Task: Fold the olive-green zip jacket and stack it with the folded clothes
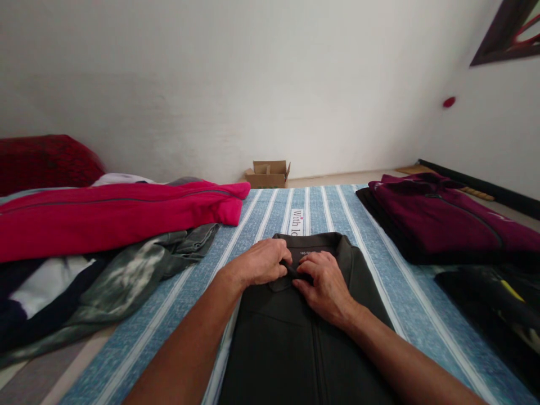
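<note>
A dark grey-green shirt (291, 343) lies flat on the blue striped bed sheet (392, 292), its collar pointing away from me. My left hand (261, 263) and my right hand (323, 284) meet at the collar. Both hands are closed, pinching the front edges of the shirt just below the collar. A small white size label shows inside the neck between the two hands.
A bright pink garment (109, 216) lies on a heap of grey and dark clothes (126, 281) at the left. Folded maroon clothes (447, 219) and a dark item (493, 304) are at the right. A cardboard box (269, 174) stands by the white wall.
</note>
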`<state>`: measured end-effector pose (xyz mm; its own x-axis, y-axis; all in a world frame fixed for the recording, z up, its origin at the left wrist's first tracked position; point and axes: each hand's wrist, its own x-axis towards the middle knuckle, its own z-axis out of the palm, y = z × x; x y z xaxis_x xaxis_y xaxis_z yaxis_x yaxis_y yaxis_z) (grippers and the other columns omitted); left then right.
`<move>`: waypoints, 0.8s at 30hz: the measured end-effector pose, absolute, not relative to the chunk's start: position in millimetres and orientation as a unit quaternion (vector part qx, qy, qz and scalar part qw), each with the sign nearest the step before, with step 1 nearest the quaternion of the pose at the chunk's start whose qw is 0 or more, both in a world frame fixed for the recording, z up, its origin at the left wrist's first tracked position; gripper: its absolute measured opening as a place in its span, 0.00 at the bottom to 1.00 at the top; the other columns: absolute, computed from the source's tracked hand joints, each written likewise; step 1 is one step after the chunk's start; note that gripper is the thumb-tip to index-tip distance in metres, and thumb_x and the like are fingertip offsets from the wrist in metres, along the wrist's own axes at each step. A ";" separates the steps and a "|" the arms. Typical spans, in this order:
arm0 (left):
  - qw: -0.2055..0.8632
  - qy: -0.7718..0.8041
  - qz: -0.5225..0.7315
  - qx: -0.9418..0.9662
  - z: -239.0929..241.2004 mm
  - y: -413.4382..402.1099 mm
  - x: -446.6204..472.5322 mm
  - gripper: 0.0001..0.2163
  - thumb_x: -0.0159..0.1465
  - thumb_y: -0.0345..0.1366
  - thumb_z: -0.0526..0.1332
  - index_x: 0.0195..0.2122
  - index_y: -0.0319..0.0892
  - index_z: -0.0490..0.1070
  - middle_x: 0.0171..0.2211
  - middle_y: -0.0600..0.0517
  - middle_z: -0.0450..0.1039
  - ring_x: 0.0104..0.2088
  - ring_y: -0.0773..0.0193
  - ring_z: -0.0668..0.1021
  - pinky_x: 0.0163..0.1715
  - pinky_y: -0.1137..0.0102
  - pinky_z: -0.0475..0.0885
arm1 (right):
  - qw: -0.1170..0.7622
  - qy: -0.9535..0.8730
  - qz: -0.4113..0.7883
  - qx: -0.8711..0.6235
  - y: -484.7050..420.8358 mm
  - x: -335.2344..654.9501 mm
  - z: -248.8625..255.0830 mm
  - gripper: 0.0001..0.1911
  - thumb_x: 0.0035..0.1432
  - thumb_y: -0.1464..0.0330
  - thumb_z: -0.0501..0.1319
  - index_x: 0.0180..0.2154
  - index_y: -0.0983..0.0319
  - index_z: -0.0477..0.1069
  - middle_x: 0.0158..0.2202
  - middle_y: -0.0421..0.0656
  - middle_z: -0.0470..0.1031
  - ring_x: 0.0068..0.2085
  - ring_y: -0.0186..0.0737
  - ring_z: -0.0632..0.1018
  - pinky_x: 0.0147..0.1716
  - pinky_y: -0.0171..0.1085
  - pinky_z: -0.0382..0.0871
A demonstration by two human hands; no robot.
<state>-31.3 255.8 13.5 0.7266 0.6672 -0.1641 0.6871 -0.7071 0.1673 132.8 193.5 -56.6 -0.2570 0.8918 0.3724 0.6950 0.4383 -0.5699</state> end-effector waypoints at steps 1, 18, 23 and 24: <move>0.110 0.365 -0.047 0.923 13.3 256.4 -31.4 0.09 0.53 0.30 0.57 0.33 0.43 0.75 0.33 0.54 0.72 0.34 0.65 0.73 0.33 0.75 0.65 | 0.336 -0.779 0.147 -0.509 193.6 132.8 -56.9 0.03 0.49 0.70 0.65 0.29 0.61 0.72 0.37 0.43 0.74 0.42 0.43 0.71 0.50 0.47 0.54; 0.155 0.364 -0.039 0.917 14.9 256.9 -29.8 0.10 0.51 0.28 0.57 0.33 0.43 0.74 0.32 0.55 0.73 0.34 0.65 0.73 0.33 0.75 0.64 | 0.341 -0.774 0.154 -0.511 195.2 130.9 -57.3 0.04 0.48 0.70 0.66 0.29 0.61 0.72 0.36 0.41 0.74 0.42 0.42 0.71 0.50 0.46 0.53; 0.184 0.367 -0.068 0.910 22.7 245.1 -18.3 0.13 0.50 0.26 0.56 0.35 0.44 0.73 0.33 0.57 0.74 0.36 0.64 0.74 0.34 0.75 0.65 | 0.354 -0.768 0.161 -0.508 194.5 129.1 -53.8 0.06 0.47 0.69 0.66 0.30 0.62 0.72 0.34 0.41 0.73 0.40 0.41 0.71 0.48 0.45 0.56; 0.186 0.368 -0.069 0.909 24.1 242.8 -16.4 0.13 0.49 0.26 0.56 0.34 0.44 0.73 0.33 0.57 0.74 0.36 0.64 0.74 0.34 0.75 0.65 | 0.355 -0.769 0.170 -0.504 194.2 129.5 -50.4 0.07 0.46 0.69 0.66 0.30 0.63 0.72 0.33 0.41 0.73 0.39 0.41 0.71 0.46 0.44 0.57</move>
<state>-16.4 242.8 24.1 0.7203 0.6424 -0.2617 0.6935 -0.6604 0.2879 129.5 194.2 -50.4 -0.2398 0.8958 0.3741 0.6550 0.4338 -0.6187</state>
